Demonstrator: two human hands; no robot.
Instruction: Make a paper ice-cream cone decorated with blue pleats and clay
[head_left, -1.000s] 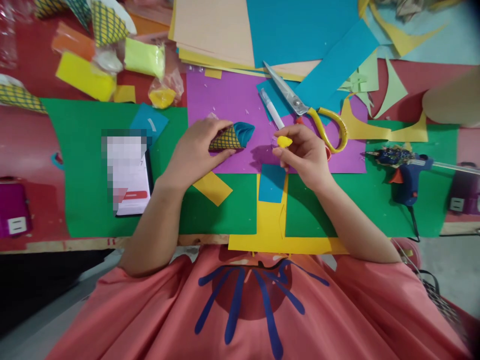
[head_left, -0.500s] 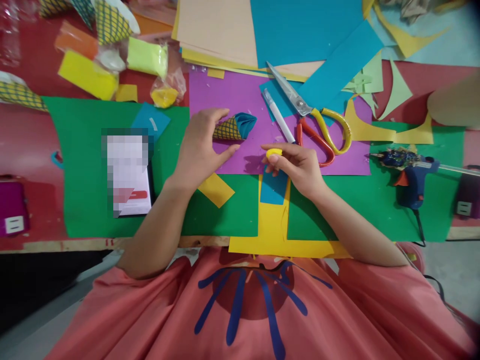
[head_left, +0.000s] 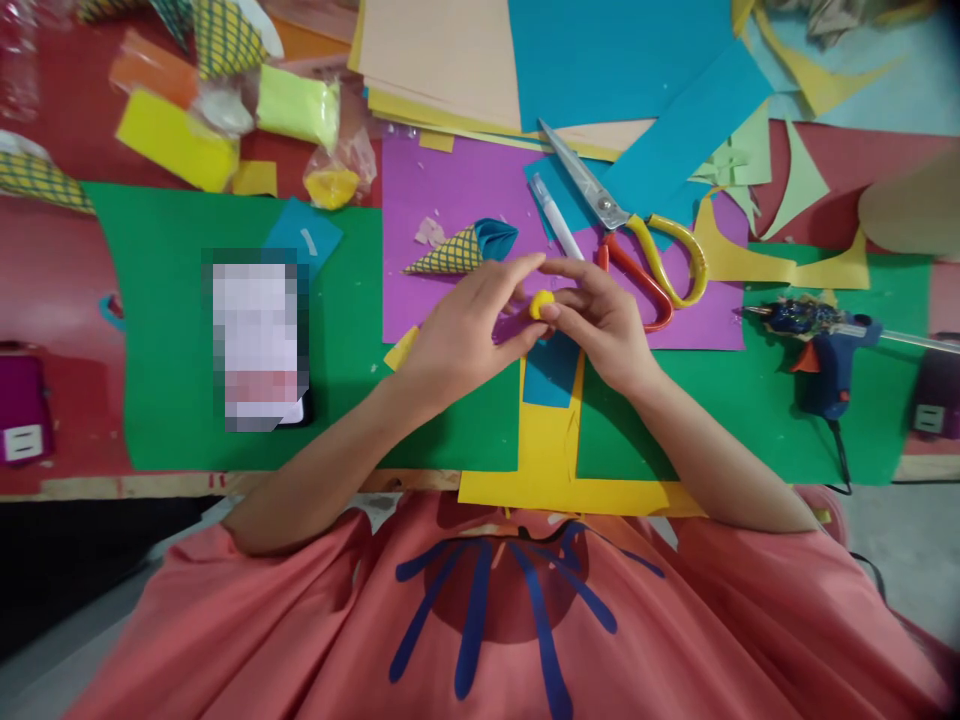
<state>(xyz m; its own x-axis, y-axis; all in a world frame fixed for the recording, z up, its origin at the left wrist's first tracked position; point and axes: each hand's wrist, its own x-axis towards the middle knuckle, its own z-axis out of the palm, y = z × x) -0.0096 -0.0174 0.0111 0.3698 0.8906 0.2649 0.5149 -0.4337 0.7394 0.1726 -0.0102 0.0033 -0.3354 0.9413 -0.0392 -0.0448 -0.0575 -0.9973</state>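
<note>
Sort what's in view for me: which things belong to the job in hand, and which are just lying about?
Probably in the job:
yellow lump, pinched in the right grip, with the left grip close by
nearest cone, lying just beyond the left grip

Apparently just lying about:
scissors
pen
phone
glue gun

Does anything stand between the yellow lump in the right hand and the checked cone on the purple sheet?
Yes, the left hand: in this view its fingers lie between the yellow lump, pinched in the right hand, and the checked cone. I see no other obstacle.
</note>
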